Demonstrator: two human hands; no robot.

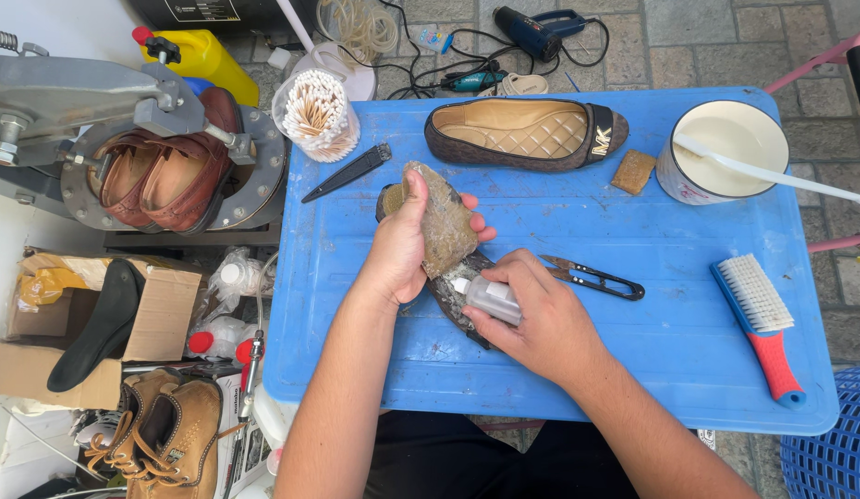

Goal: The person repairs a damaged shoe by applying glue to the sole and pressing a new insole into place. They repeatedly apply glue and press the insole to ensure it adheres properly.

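My left hand (399, 248) grips a peeled-back, worn brownish sole piece (442, 220) of a dark flat shoe (451, 294) lying on the blue plastic table (578, 370). In my right hand (539, 314) I hold a small clear bottle (490, 298) with its white tip pointed at the shoe under the lifted sole. The matching brown flat shoe (525, 135) with a tan quilted insole rests at the back of the table.
Black thread snips (596, 277), a black file-like tool (348, 172), a tan sponge (632, 172), a white pot with a spatula (721, 148) and a red-handled brush (761, 325) lie on the table. A cup of cotton swabs (316, 115), a shoe press with brown shoes (166, 166) and boxes stand left.
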